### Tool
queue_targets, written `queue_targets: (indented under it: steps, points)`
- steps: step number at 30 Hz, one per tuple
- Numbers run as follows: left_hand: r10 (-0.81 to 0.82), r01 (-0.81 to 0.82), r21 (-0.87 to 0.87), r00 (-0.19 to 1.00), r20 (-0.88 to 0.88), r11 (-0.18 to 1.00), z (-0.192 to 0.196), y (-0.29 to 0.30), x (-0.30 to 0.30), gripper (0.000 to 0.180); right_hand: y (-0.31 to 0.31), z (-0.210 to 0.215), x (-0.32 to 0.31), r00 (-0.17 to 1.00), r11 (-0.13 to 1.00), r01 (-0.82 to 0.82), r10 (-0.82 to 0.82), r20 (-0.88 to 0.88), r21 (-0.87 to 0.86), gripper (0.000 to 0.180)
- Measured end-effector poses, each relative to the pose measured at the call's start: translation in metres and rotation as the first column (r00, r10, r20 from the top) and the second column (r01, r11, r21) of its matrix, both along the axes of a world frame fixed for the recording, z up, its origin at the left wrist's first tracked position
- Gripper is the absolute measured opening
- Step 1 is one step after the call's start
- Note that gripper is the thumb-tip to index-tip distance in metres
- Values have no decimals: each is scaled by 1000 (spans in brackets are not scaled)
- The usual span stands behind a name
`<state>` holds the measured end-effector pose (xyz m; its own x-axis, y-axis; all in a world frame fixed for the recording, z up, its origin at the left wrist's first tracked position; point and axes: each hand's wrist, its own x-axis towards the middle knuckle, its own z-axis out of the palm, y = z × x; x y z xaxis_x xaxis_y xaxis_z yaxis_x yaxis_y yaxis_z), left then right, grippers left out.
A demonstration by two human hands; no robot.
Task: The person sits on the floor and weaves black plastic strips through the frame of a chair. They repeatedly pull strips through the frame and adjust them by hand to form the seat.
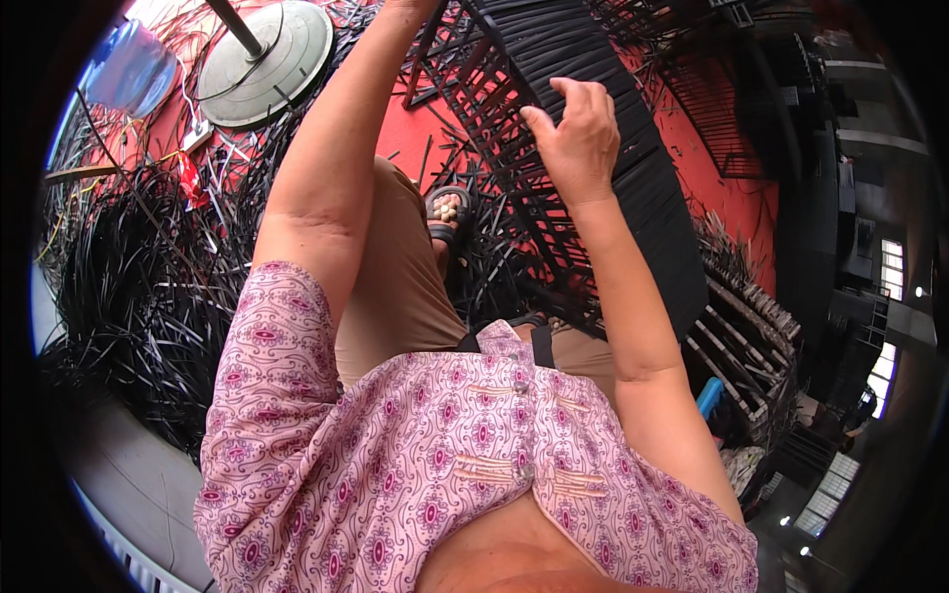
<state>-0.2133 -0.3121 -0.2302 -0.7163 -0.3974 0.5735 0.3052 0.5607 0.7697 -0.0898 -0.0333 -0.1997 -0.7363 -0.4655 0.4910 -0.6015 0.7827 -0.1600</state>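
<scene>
Right hand (578, 133) rests on a big woven panel (593, 148) made of black strips, with the fingers bent and the thumb tucked under, pinching the strips at its top edge. The panel leans across the person's knees and runs from the top of the picture down to the right. The left hand is out of sight past the top edge — only the long bare arm (336, 168) shows, so I cannot tell if that hand is spread or closed.

The floor (736, 198) is red and hard. A huge messy pile of thin black strips (138, 287) lies on it at the left, long and shiny like flat grass. More frames of dark sticks (741, 346) are stacked at the right.

A round grey fan base (267, 59) with a pole sits at the top left. Beside it lies a clear blue water jug (129, 69) — what is in it I cannot tell.

The person wears a pink patterned shirt (445, 465), tan trousers (395, 277) and a dark sandal (450, 212).
</scene>
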Motion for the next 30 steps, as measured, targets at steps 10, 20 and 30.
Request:
queue_targets:
  steps: [10,20,30]
  points:
    - [-416,538,-696,835,361,475,6,59,72,63,-8,-38,4,924,932,272,-184,-336,238,19]
    - [-375,293,-760,924,70,580,-23,76,72,51,1,-40,-5,917,931,253,-144,-371,263,25]
    - [-484,407,-712,869,107,573,-14,66,58,35,15,-41,-11,936,978,94,-23,-352,185,27]
